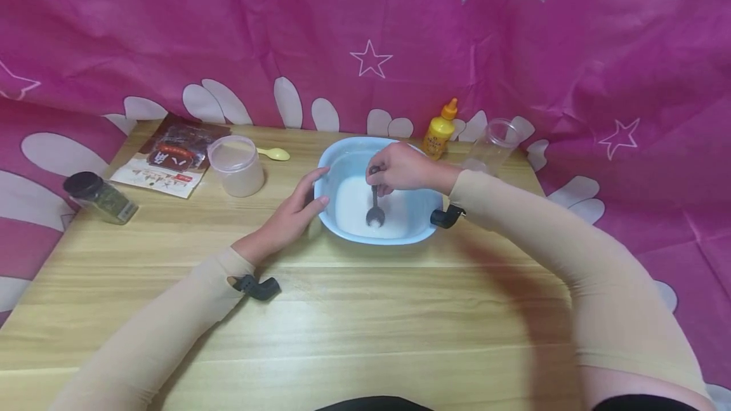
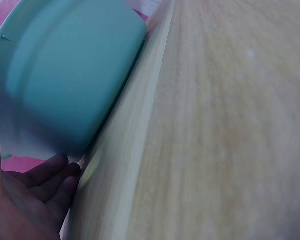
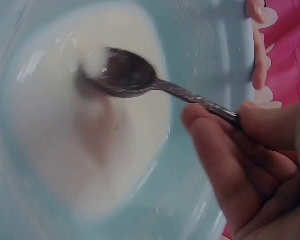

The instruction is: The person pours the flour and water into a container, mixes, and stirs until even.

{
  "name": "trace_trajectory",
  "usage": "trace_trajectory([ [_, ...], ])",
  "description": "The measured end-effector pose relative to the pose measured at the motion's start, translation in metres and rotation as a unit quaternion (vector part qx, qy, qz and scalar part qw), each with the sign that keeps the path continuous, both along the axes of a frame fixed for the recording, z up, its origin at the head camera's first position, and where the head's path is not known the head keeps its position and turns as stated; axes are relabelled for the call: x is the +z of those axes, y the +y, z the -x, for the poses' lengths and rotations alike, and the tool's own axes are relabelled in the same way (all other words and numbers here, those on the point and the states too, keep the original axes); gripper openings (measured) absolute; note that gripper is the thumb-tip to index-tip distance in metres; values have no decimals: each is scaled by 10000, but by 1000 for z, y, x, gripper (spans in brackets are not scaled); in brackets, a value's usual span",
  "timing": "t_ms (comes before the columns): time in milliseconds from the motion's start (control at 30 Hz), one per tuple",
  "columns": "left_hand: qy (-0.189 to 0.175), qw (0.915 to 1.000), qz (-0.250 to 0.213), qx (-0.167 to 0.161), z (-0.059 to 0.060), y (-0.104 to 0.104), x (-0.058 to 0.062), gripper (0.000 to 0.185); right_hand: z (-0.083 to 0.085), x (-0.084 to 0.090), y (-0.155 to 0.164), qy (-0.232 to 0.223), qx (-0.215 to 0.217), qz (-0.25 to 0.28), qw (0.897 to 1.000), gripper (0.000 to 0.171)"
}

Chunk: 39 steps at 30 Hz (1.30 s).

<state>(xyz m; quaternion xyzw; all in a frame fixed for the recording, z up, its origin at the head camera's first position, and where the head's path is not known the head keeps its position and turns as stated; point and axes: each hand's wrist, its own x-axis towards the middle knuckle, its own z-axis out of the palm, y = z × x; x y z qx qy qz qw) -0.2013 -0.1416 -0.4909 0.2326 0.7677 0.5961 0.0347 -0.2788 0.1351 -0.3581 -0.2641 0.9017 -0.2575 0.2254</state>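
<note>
A light-blue plastic basin (image 1: 380,240) holds a milky white liquid (image 1: 351,205). My right hand (image 1: 400,167) reaches over the far side of the basin and pinches the handle of a dark spoon (image 1: 375,214). In the right wrist view the spoon's bowl (image 3: 132,72) is at the liquid, with some white in it. My left hand (image 1: 288,217) touches the basin's left rim, thumb and forefinger spread along it. In the left wrist view its other fingers (image 2: 45,182) lie loosely bent beside the basin's lower wall.
On the wooden table (image 1: 342,335), left of the basin, are a frosted tub (image 1: 240,173), a yellow spoon (image 1: 275,154), a spice packet (image 1: 171,157) and a black-lidded jar (image 1: 103,198). Behind and right are a yellow squeeze bottle (image 1: 440,132) and a clear cup (image 1: 493,144).
</note>
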Motion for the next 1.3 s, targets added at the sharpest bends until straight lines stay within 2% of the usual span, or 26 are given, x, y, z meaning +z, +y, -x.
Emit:
trace_trajectory([
  [100, -31, 10000, -53, -9, -1, 0, -1, 64, 1, -6, -4, -20, -271, 449, 9986, 19],
  [200, -33, 10000, -76, -4, -1, -1, -1, 64, 4, -8, -4, 441, -567, 593, 9957, 18],
  [300, -57, 10000, -11, 23, -2, -1, 1, 63, 7, -6, 1, 1074, -712, 361, 9910, 16],
  [367, -90, 10000, 21, 30, -2, -1, 3, 63, 8, -3, 6, 1450, -715, 16, 9868, 15],
  [433, -92, 9999, 58, 32, -1, -1, 4, 63, 8, 1, 10, 1685, -619, -332, 9832, 15],
  [500, -81, 9999, 71, 24, -1, -1, 4, 64, 7, 6, 12, 1705, -446, -650, 9822, 16],
  [567, -77, 9999, 67, 14, 0, -2, 3, 64, 6, 9, 13, 1559, -182, -913, 9834, 15],
  [667, -79, 9999, 75, -6, 0, -2, 2, 63, 4, 10, 13, 926, 253, -921, 9911, 15],
  [800, -102, 9999, 94, -7, 0, -2, 0, 63, 1, 4, 8, -39, 468, -359, 9983, 16],
  [900, -125, 9999, 69, -10, -1, -2, -1, 63, 1, -3, 3, -348, 251, 119, 9990, 18],
  [967, -135, 9999, 39, -21, -2, -2, -1, 63, 2, -6, 0, -264, 0, 357, 9990, 19],
  [1067, -134, 9999, 36, -1, -2, -2, 0, 63, 5, -7, 1, 213, -375, 463, 9980, 17],
  [1200, -115, 9999, 79, 25, -2, -2, 0, 63, 8, -1, 7, 1140, -540, 16, 9920, 13],
  [1300, -104, 9999, 122, 35, -1, -3, 1, 63, 9, 5, 11, 1503, -340, -515, 9867, 13],
])
